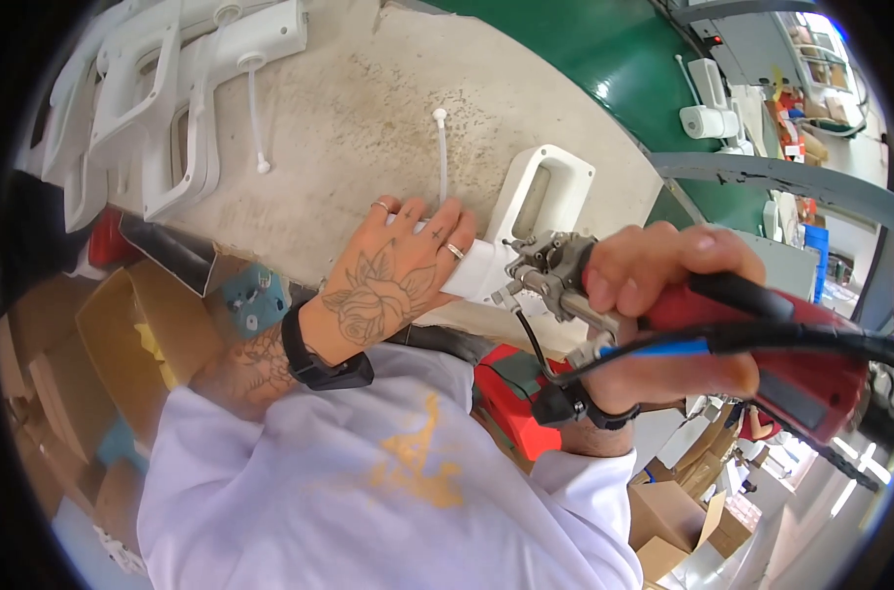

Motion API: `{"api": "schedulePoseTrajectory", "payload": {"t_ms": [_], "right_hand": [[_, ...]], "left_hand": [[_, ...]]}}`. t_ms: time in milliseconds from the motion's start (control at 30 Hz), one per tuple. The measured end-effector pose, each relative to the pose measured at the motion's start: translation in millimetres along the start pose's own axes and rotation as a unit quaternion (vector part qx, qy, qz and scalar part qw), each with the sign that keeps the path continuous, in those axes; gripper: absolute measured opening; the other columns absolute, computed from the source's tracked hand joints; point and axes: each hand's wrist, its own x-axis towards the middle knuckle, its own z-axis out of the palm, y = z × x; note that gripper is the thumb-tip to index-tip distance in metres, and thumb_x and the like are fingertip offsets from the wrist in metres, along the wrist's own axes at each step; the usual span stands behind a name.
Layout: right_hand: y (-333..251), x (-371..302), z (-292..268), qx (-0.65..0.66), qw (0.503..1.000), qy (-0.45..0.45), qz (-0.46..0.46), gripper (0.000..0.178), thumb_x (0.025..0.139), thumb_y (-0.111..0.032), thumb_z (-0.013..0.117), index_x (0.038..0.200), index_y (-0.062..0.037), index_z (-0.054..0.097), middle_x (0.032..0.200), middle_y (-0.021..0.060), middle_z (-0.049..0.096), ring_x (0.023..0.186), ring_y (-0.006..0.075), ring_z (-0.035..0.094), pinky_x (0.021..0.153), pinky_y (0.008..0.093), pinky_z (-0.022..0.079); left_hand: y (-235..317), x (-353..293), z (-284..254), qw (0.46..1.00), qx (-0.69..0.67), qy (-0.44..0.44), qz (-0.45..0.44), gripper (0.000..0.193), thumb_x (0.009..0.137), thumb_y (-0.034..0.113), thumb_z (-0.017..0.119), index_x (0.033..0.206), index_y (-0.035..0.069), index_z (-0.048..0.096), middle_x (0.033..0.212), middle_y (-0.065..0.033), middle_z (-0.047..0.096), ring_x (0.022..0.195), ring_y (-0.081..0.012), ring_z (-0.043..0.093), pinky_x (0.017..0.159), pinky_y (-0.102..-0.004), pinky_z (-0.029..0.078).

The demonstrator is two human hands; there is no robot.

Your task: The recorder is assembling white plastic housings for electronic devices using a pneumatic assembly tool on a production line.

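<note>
My left hand (378, 275) wraps over a white plastic housing with a looped handle (514, 197), which lies on the worktable near its front edge. A thin white tube (442, 147) sticks out beyond my fingers. In my right hand (663, 261) is a red-and-black power tool (806, 339), with a metal head (555, 270) at its front. That head is close over the right part of the housing; whether it touches cannot be seen. A black cable (762, 334) runs along the tool.
Several white housings (157, 113) with looped handles are gathered on the far left of the worktable (319, 138). A grey metal bar (772, 177) crosses at the right. Below the table are a red box (516, 398) and cardboard boxes (132, 324).
</note>
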Motion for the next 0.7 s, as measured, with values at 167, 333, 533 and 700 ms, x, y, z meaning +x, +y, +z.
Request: {"api": "schedulePoseTrajectory", "payload": {"t_ms": [167, 333, 533, 700], "right_hand": [[-58.6, -5.0, 10.9, -0.064, 0.990, -0.075, -0.098, 0.067, 0.094, -0.056, 0.064, 0.129, 0.0000, 0.051, 0.076, 0.0019, 0.050, 0.059, 0.0120, 0.047, 0.054, 0.0277, 0.037], [-67.1, -24.1, 18.8, -0.060, 0.991, -0.016, -0.119, 0.051, 0.094, -0.047, 0.068, 0.114, -0.0024, 0.053, 0.077, 0.0029, 0.053, 0.060, 0.0131, 0.052, 0.054, 0.0265, 0.042], [-69.5, -32.5, 23.6, -0.073, 0.990, 0.004, -0.120, 0.046, 0.093, -0.046, 0.070, 0.104, -0.0052, 0.052, 0.074, 0.0034, 0.053, 0.057, 0.0136, 0.053, 0.051, 0.0260, 0.043], [-69.9, -29.7, 12.9, -0.061, 0.990, -0.053, -0.113, 0.055, 0.092, -0.050, 0.068, 0.114, -0.0014, 0.053, 0.076, 0.0040, 0.052, 0.057, 0.0137, 0.052, 0.051, 0.0274, 0.042]], "left_hand": [[5.6, 5.3, 0.2, 1.000, -0.005, 0.020, 0.011, 0.068, 0.075, 0.040, 0.078, 0.128, 0.007, 0.051, 0.120, -0.0079, 0.051, 0.105, -0.0257, 0.052, 0.095, -0.0425, 0.042], [3.1, 10.2, 2.9, 0.999, -0.020, 0.021, -0.013, 0.061, 0.077, 0.038, 0.076, 0.125, 0.008, 0.053, 0.115, -0.0071, 0.051, 0.103, -0.0255, 0.053, 0.092, -0.0434, 0.043], [3.4, 21.3, 8.8, 0.999, -0.007, 0.050, 0.002, 0.056, 0.078, 0.038, 0.076, 0.121, 0.008, 0.055, 0.112, -0.0068, 0.050, 0.101, -0.0250, 0.053, 0.091, -0.0433, 0.043], [0.4, 22.2, 11.7, 0.997, -0.011, 0.070, 0.008, 0.056, 0.078, 0.039, 0.076, 0.121, 0.009, 0.055, 0.111, -0.0063, 0.050, 0.101, -0.0243, 0.053, 0.091, -0.0432, 0.043]]}}
